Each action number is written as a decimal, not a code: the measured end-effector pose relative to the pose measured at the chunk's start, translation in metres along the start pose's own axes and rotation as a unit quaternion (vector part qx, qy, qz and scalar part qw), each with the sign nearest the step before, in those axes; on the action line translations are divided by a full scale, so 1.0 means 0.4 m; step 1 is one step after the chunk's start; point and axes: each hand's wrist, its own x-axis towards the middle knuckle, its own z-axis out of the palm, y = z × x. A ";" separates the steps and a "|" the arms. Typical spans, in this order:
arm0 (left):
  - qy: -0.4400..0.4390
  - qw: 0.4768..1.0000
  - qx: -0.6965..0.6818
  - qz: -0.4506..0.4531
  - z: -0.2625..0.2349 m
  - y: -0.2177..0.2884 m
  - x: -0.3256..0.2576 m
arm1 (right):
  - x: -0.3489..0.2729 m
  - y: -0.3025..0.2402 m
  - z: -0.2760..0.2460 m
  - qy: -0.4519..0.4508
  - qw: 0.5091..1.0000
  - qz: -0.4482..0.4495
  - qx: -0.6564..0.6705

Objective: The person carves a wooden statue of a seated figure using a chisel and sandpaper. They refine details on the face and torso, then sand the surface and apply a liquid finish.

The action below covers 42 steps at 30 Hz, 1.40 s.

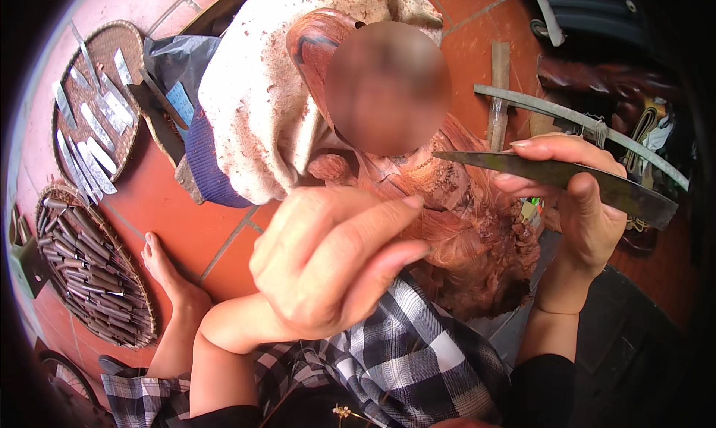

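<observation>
My right hand grips a flat, dark steel blade between thumb and fingers. Its narrow tip points left over a reddish-brown wood carving that leans in front of me, with swirling grain and a rough, pitted lower part. My left hand hovers just left of the carving, fingers curled, with a gap between thumb and forefinger and nothing seen in it. A blurred patch hides the upper part of the carving. Behind the carving, a cream cloth with a blue edge is sprinkled with wood chips.
To the left lie a round woven tray of flat metal blades and a basket packed with wooden-handled tools. A black plastic bag sits beside the cloth. At right, a long curved strip crosses over cluttered items. Checked cloth covers my lap.
</observation>
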 end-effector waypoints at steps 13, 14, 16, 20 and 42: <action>-0.109 0.988 0.060 -0.090 0.166 0.046 -0.142 | -0.026 0.044 -0.016 -0.090 0.989 0.012 -0.121; -0.148 0.979 0.108 -0.090 0.171 0.040 -0.151 | -0.028 0.043 -0.016 -0.098 0.987 0.011 -0.125; -0.133 0.981 0.108 -0.094 0.188 0.035 -0.159 | -0.035 0.052 -0.010 -0.091 0.988 0.013 -0.122; -0.159 0.970 0.138 -0.124 0.200 0.042 -0.150 | -0.040 0.070 -0.003 -0.083 0.988 0.030 -0.128; -0.106 0.969 0.201 -0.101 0.230 0.035 -0.142 | -0.033 0.073 0.004 -0.120 0.979 0.000 -0.163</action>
